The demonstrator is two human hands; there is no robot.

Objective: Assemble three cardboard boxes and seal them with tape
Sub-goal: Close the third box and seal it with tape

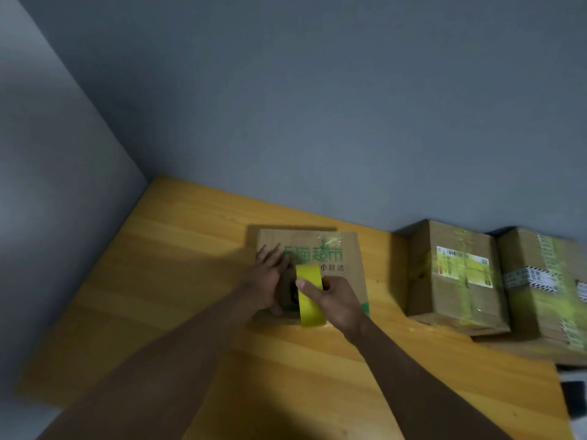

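A grey wall (317, 106) rises beyond both hands. Under them spreads the wooden table (190, 281), orange-yellow and plank-grained. Well off to the right hand's right stand two closed cardboard boxes, the nearer box (457, 274) and the farther box (546, 287), both with glossy tape and printed labels, blurred. Directly beneath the hands lies the green-printed box (343, 258), brown, flat-topped. The left hand (268, 281) presses flat on it, fingers straight. The right hand (336, 300) grips the yellow tape roll (309, 293), thumb across its smooth band, just right of the left hand, partly hiding the box's top.
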